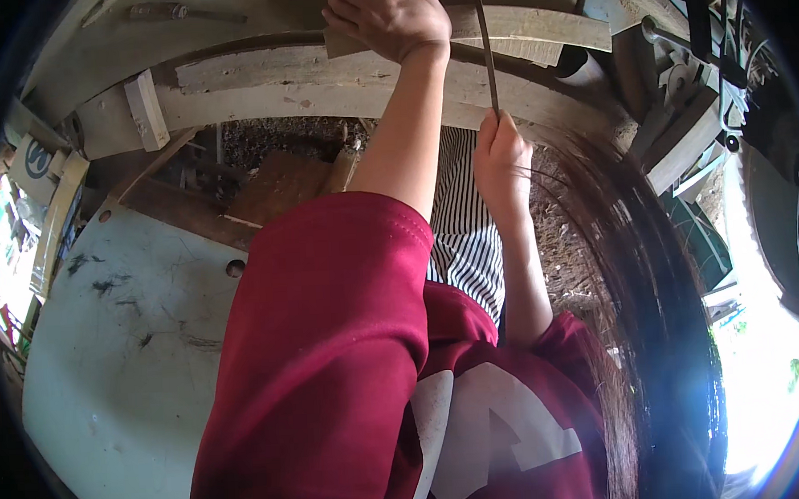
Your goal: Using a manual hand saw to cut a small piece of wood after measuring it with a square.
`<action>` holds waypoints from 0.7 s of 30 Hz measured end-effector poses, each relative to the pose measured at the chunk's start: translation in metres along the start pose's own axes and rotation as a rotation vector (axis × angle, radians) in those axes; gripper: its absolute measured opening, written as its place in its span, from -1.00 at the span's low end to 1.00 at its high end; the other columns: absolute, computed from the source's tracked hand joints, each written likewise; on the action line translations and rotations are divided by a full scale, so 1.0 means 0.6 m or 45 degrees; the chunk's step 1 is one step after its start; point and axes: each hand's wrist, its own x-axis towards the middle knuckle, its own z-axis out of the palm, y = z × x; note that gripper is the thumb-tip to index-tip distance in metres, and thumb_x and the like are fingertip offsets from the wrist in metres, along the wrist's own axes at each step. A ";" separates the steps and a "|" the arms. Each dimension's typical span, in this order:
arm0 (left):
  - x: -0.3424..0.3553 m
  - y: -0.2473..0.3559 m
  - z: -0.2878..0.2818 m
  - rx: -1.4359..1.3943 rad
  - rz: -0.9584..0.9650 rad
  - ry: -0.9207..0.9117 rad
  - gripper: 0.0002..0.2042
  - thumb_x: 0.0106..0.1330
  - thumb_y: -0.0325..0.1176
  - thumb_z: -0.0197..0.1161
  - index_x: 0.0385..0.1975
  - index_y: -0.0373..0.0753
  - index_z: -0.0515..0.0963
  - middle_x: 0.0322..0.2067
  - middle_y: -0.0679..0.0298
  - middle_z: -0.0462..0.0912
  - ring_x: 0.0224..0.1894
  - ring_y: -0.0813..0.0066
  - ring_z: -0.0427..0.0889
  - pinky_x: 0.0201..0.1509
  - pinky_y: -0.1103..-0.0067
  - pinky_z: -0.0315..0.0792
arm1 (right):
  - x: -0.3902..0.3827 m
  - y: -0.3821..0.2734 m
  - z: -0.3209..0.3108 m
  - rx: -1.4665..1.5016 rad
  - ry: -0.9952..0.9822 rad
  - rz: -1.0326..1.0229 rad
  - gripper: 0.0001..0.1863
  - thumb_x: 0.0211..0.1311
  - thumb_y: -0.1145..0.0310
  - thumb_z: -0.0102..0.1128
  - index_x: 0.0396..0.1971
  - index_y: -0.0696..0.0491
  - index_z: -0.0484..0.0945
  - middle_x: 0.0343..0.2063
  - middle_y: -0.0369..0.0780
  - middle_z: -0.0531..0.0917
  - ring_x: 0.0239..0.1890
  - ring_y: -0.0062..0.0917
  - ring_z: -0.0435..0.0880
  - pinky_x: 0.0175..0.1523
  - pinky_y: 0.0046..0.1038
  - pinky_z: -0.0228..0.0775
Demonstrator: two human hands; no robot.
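Note:
My left hand (394, 20) is at the top, its fingers bent and pressed down over the left end of a pale wooden board (541, 27). My right hand (505, 160) is closed in a fist nearer my body. From that fist a long thin dark blade (487, 54), seen edge-on and looking like a saw, points away from me across the board. The fist hides its handle, and its far end runs out of the picture. The board lies over the front edge of a wooden workbench (268, 93).
A chisel-like tool (184, 12) lies on the bench at the far left. A small wood block (146, 111) stands against its front edge. At left is a pale blue scratched panel (136, 350); at right are wood pieces (680, 139) and a hammer-like tool (666, 34). Long hair hangs on the right.

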 end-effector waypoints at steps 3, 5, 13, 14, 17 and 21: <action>0.007 -0.005 0.005 0.020 -0.013 0.025 -0.49 -0.07 -0.51 0.03 0.01 -0.13 0.29 0.02 0.02 0.29 0.10 0.07 0.21 0.22 0.22 -0.03 | -0.032 0.006 0.007 -0.014 0.046 -0.014 -0.78 0.22 0.39 -0.15 -0.52 0.21 0.40 -0.78 -0.01 0.43 -0.71 -0.22 0.48 -0.65 -0.31 0.22; 0.011 -0.013 0.003 0.038 -0.011 0.052 -0.51 -0.06 -0.51 0.03 -0.01 -0.13 0.31 0.00 0.03 0.31 0.09 0.08 0.23 0.21 0.22 -0.01 | -0.060 0.003 0.009 -0.084 -0.009 0.035 -0.77 0.22 0.37 -0.15 -0.49 0.22 0.41 -0.74 0.00 0.44 -0.70 -0.16 0.46 -0.62 -0.28 0.22; 0.002 0.007 0.009 0.021 -0.104 0.134 -0.62 0.00 -0.51 0.04 -0.10 -0.16 0.36 -0.05 0.06 0.36 0.02 0.13 0.30 0.13 0.21 0.09 | 0.004 -0.004 0.005 -0.184 0.028 0.046 -0.72 0.23 0.28 -0.19 -0.50 0.18 0.39 -0.64 0.05 0.47 -0.54 -0.04 0.47 -0.48 -0.17 0.26; 0.000 0.008 0.008 0.018 -0.108 0.136 -0.62 0.00 -0.51 0.04 -0.10 -0.16 0.36 -0.05 0.06 0.36 0.02 0.13 0.30 0.13 0.21 0.09 | -0.002 0.021 0.027 -0.319 0.195 -0.003 -0.71 0.24 0.26 -0.20 -0.48 0.17 0.40 -0.58 0.05 0.49 -0.48 -0.04 0.48 -0.43 -0.16 0.29; 0.006 -0.003 0.003 0.108 -0.118 0.149 -0.64 0.00 -0.52 0.02 -0.12 -0.16 0.37 -0.06 0.05 0.36 0.01 0.11 0.31 0.12 0.20 0.11 | -0.042 0.057 0.019 -0.358 0.001 -0.011 -0.71 0.24 0.26 -0.19 -0.45 0.16 0.42 -0.58 0.04 0.49 -0.49 -0.07 0.50 -0.44 -0.19 0.31; 0.007 -0.010 -0.004 0.137 -0.138 0.105 -0.64 0.00 -0.53 0.00 -0.12 -0.17 0.37 -0.06 0.06 0.36 0.01 0.11 0.30 0.13 0.20 0.09 | -0.071 0.031 -0.016 -0.122 -0.117 0.062 -0.71 0.24 0.26 -0.19 -0.39 0.16 0.45 -0.57 0.04 0.50 -0.47 -0.10 0.51 -0.44 -0.23 0.33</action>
